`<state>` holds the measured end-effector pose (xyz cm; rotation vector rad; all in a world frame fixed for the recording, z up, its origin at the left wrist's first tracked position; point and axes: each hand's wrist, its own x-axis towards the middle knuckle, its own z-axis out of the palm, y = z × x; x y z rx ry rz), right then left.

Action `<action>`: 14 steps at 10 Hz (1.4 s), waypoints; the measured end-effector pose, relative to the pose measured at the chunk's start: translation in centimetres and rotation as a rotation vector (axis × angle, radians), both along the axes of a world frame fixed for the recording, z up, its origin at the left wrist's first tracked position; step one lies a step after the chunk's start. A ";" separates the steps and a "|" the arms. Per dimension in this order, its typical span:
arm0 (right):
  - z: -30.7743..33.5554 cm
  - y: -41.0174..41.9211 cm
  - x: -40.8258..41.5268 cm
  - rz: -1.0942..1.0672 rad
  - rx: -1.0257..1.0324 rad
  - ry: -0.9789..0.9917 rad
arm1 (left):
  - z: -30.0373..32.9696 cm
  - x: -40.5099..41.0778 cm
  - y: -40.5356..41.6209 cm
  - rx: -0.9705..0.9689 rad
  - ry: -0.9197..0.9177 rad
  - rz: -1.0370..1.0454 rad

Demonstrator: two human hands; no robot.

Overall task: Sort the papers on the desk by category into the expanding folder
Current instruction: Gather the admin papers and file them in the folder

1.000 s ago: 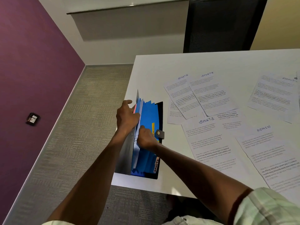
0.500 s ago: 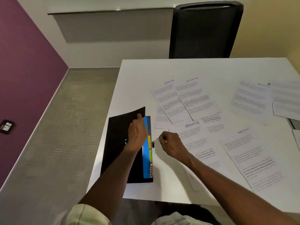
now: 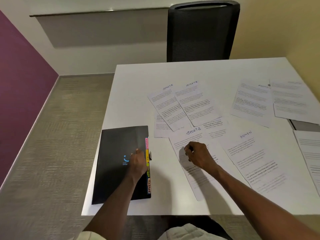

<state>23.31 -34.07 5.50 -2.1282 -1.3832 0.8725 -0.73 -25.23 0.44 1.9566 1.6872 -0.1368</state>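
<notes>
Two bare forearms, no watch, rings or bracelets seen. Left hand (image 3: 138, 163) and right hand (image 3: 199, 155) uncovered. Short sleeve edge, pale cream fabric, at left upper arm by bottom frame edge. Same pale, lightly textured cloth bunched just right of that sleeve edge.

We see soft, even indoor light from overhead. The right hand (image 3: 199, 155) throws a faint shadow onto the paper (image 3: 194, 163) just beneath and toward us. Print blurs on sheets far right of it. Wide-angle distortion bends the desk (image 3: 131, 94) edges.
</notes>
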 end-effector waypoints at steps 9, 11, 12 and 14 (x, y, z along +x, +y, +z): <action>0.9 -3.4 15.2 0.031 0.026 0.014 | 6.9 13.3 -2.5 -0.078 -0.218 0.271; 1.6 -4.4 20.8 -0.007 0.040 0.080 | 9.2 18.7 -5.2 -0.032 -0.273 0.316; 1.7 -4.8 22.8 -0.008 0.054 0.093 | 10.1 20.8 -6.4 -0.017 -0.274 0.344; 1.9 -4.8 24.8 0.008 0.048 0.107 | 10.8 22.5 -7.5 0.001 -0.309 0.389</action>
